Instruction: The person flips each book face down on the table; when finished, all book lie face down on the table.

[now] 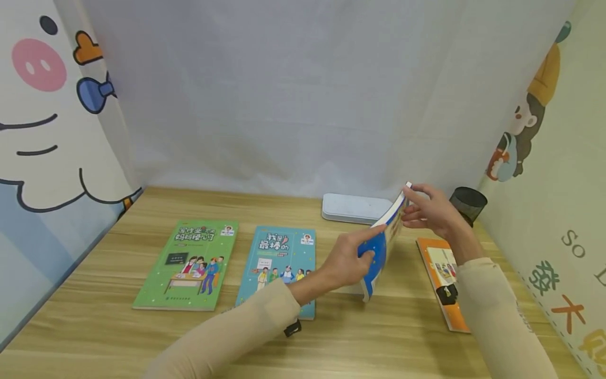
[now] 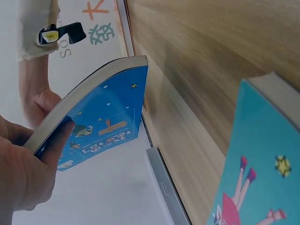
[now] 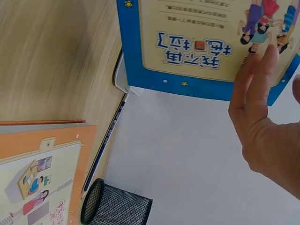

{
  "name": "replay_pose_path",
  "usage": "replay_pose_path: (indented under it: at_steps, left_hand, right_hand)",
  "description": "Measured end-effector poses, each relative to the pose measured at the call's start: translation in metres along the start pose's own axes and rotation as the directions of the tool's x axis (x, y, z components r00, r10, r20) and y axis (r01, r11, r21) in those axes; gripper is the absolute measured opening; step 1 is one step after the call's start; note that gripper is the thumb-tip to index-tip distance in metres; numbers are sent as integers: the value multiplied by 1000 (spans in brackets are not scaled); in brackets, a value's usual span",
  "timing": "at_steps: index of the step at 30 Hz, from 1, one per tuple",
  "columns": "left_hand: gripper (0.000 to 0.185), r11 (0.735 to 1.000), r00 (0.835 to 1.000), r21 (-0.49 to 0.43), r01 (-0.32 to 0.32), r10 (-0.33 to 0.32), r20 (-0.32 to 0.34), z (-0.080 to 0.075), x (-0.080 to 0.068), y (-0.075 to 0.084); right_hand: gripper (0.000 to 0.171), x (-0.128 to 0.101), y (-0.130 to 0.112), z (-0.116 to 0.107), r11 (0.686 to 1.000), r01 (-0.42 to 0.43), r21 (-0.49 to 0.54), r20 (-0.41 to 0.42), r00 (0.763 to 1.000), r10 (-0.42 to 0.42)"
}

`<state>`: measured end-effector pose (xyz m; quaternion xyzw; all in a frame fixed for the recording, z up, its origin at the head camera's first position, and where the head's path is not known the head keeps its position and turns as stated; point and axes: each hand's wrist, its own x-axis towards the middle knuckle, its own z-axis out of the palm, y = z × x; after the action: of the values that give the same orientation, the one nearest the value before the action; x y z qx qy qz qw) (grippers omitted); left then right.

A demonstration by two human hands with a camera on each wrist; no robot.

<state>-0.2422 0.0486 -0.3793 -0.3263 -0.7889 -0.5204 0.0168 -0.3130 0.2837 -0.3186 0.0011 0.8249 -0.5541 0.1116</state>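
A blue-bordered paperback book (image 1: 375,261) is held up off the table, tilted and slightly bent. My left hand (image 1: 347,259) grips it by an edge; in the left wrist view the thumb lies across its blue cover (image 2: 119,101). At the book's upper end is my right hand (image 1: 433,211). In the right wrist view its fairly straight fingers (image 3: 258,86) touch the cream cover side with printed figures. Below my left forearm lies a light-blue book (image 1: 279,258), partly hidden. An orange book (image 1: 437,263) lies under my right wrist, also partly covered.
A green book (image 1: 191,268) lies flat at the left. At the back stand a pale flat case (image 1: 352,207) and a black mesh pen cup (image 1: 468,199). Beside the cup, the right wrist view shows a dark pencil (image 3: 107,140). Curtain and printed walls enclose the wooden table (image 1: 341,342).
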Motion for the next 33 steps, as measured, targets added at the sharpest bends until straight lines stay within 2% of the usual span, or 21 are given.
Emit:
replay_pose_path:
  at_steps: [3, 8, 12, 19, 22, 25, 27, 30, 33]
  left_hand:
    - [60, 997, 998, -59, 54, -54, -8, -1, 0, 0]
    - [58, 987, 995, -129, 94, -97, -11, -3, 0, 0]
    - [59, 983, 995, -159, 92, -97, -22, -5, 1, 2]
    - [58, 968, 997, -244, 50, -62, -40, -12, 2, 6]
    - [57, 963, 996, -268, 40, -58, -61, -16, 2, 8]
    - [56, 957, 995, -289, 36, -61, -80, -18, 2, 9]
    - [56, 954, 994, -297, 35, -63, -85, -19, 3, 10]
    - [56, 952, 995, -305, 37, -65, -82, -19, 3, 11]
    - [55, 951, 994, -307, 45, -72, -79, -19, 2, 12]
  right_hand:
    - [79, -1, 10, -4, 1000, 16, -24, 14, 1000, -15]
    - [76, -3, 27, -9, 999, 23, -36, 38, 999, -22]
    - [78, -5, 35, -11, 999, 18, -48, 43, 999, -16]
    - [79, -10, 48, -10, 995, -12, -95, 36, 999, 16]
    - [79, -8, 54, -9, 995, -8, -104, 63, 998, 15]
    - [77, -6, 59, -8, 997, -2, -77, 98, 995, 10]
    - [76, -5, 62, -7, 1000, 3, -22, 113, 994, 0]
    - [75, -3, 65, -6, 998, 9, 68, 117, 993, -17]
    - [75, -3, 66, -3, 993, 18, 113, 115, 993, -31]
